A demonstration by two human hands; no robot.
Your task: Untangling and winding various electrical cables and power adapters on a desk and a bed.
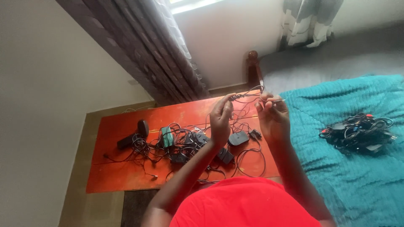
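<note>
My left hand [221,117] and my right hand [272,115] are raised above a red-orange table [113,176]. Both pinch a thin dark cable [248,96] stretched between their fingertips. Loops of the cable hang down toward the tabletop. Below my hands lies a tangle of black cables and chargers [176,145], with a dark oval adapter [238,138] close to my right wrist. A green-labelled block [167,136] sits in the tangle.
A black hair dryer [132,136] lies at the table's left. A second bundle of cables [360,132] rests on the teal blanket [336,168] to the right. Dark curtains [147,46] hang behind the table, and a wooden bedpost [253,67] stands beside it.
</note>
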